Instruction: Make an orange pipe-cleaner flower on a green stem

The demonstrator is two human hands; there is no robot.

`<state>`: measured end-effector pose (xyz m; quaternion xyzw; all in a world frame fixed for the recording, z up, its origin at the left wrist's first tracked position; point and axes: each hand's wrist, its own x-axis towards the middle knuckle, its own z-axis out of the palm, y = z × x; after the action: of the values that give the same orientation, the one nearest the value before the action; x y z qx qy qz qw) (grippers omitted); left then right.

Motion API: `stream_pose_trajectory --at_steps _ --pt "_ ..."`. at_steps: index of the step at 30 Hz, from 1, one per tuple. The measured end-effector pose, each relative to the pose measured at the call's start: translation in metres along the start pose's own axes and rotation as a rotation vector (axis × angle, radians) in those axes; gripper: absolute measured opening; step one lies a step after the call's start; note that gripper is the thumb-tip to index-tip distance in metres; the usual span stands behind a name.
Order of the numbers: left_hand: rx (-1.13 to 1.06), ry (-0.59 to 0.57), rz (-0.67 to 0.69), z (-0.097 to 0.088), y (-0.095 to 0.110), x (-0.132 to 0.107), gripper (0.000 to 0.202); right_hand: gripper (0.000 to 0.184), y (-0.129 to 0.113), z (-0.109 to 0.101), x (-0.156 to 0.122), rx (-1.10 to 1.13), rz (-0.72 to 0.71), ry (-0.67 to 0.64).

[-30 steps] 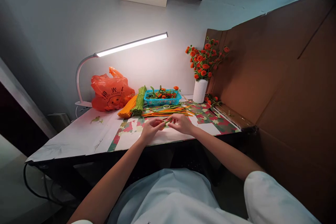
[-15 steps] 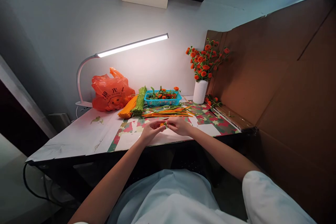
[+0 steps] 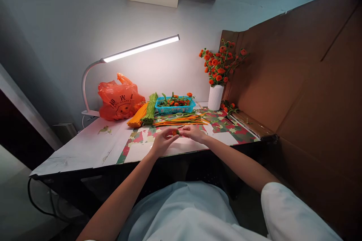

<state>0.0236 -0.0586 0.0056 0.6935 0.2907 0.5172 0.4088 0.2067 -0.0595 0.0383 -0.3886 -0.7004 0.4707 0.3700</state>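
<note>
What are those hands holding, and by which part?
A small orange-and-green piece: left hand around its orange part, right hand at its green end.

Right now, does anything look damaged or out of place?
Yes: the white table covering has a ragged greenish patch in front of the orange plastic bag, perhaps peeled. Orange flowers lie beside the ribbed white vase, not in it.

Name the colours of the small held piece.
The small piece is orange and green, best seen in the head view.
</note>
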Motion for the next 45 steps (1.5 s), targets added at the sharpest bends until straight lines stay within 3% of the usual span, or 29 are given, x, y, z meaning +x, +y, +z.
stream_pose_trajectory --at_steps 4,6,9,15,22,29,34,39,45 --pt "-0.213 0.094 -0.187 -0.001 -0.002 0.003 0.038 0.037 -0.002 0.001 0.000 0.033 -0.112 0.170" --pt "-0.290 0.124 -0.230 -0.002 -0.003 0.003 0.038 0.038 0.005 0.008 0.000 -0.077 -0.149 0.214" --pt "-0.336 0.147 -0.236 -0.002 -0.004 0.002 0.036 0.035 0.019 0.024 0.000 -0.328 -0.249 0.243" --pt "-0.260 0.158 -0.180 -0.003 -0.004 0.003 0.034 0.027 0.027 0.037 -0.001 -0.577 -0.339 0.343" --pt "-0.317 0.165 -0.254 -0.004 -0.004 0.003 0.039 0.019 0.020 0.042 -0.006 -0.667 -0.332 0.480" --pt "-0.306 0.181 -0.195 -0.004 -0.005 0.003 0.046 0.011 0.021 0.046 -0.006 -0.859 -0.396 0.438" --pt "-0.276 0.136 -0.211 -0.005 -0.008 0.004 0.041 0.014 0.023 0.045 -0.004 -0.808 -0.379 0.436" --pt "-0.381 0.166 -0.276 -0.006 -0.004 0.004 0.035 0.017 0.021 0.043 -0.007 -0.787 -0.491 0.384" --pt "-0.191 0.001 -0.281 -0.012 0.005 -0.003 0.039 0.022 0.021 0.030 -0.013 -0.927 -0.545 0.279"
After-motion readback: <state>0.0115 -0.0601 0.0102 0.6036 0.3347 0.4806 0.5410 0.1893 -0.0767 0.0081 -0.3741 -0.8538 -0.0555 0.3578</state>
